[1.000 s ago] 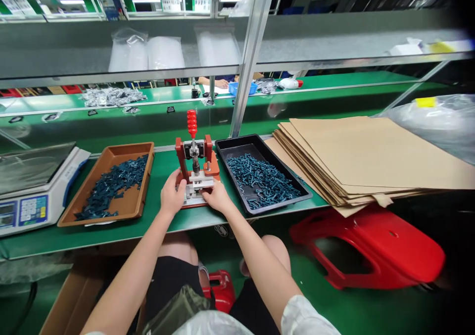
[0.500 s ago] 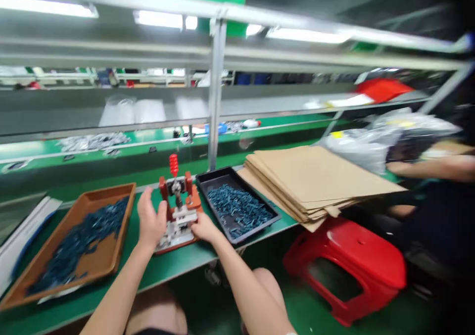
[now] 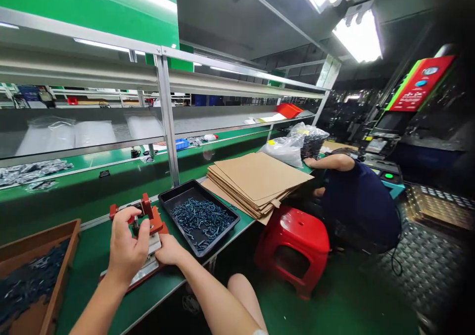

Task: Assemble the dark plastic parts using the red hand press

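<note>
An orange-red toggle press (image 3: 158,222) with a silver base plate stands on the green bench in front of me. My left hand (image 3: 128,246) is curled around its lever, whose red handle (image 3: 131,219) shows between thumb and fingers, low and tilted toward me. My right hand (image 3: 168,250) is at the press's right side, its fingers closed against the metal block (image 3: 153,245); whatever they pinch is hidden. Beside the press on the right, a black tray (image 3: 202,221) holds many small dark blue-green parts. A brown tray (image 3: 70,261) on the left holds dark flat pieces.
A stack of cardboard sheets (image 3: 260,176) lies right of the black tray, near plastic bags (image 3: 285,149). A red stool (image 3: 297,246) stands beside the bench. Another person (image 3: 356,201) bends low behind it. A metal post (image 3: 166,122) rises behind the press.
The view has swung to the right. My left hand has gone from open beside the press to gripping its lever, and the red handle has come down from upright. My right hand stays at the block.
</note>
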`<state>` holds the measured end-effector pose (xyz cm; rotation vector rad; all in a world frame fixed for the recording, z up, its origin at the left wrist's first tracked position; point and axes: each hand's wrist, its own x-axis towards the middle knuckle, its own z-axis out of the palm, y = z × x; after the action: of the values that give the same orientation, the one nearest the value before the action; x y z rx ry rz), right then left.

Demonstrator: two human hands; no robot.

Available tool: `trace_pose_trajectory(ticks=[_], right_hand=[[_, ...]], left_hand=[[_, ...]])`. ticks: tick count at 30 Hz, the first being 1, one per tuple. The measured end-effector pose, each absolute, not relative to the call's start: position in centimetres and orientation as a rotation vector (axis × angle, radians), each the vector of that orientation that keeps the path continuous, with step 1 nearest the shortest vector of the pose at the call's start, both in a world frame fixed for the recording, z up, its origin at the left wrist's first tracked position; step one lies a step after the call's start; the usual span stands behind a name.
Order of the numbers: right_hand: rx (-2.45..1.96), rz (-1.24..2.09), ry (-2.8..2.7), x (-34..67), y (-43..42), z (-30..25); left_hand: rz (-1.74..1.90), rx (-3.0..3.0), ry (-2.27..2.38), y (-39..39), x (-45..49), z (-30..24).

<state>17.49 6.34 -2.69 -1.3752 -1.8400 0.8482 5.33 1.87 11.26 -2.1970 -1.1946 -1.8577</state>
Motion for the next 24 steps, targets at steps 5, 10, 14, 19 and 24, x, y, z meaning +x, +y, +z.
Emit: trace_pose_trajectory(ticks=[5, 10, 14, 19, 24], right_hand=[[-1.169, 0.788, -1.829, 17.5, 6.3, -3.5], [-1.181, 0.799, -1.809, 17.2, 5.8, -3.8], [-1.050, 0.698, -1.811, 17.2, 5.5, -4.4], [-1.043, 0.771, -1.804, 17.2, 5.2, -4.0], [-1.075, 0.800, -1.794, 16.9, 4.3, -3.1]], left_hand=[[-1.915, -2.191, -1.483, 8.0, 4.9, 15.1], [-1.905, -2.289, -1.616, 8.3, 3.6, 15.4], [-1.791, -2.104, -1.596, 4.7, -0.5, 7.6], [-1.447, -2.188, -2.102, 2.4, -5.1, -3.3], [-1.536, -2.170, -2.306, 1.7, -5.4, -6.2]])
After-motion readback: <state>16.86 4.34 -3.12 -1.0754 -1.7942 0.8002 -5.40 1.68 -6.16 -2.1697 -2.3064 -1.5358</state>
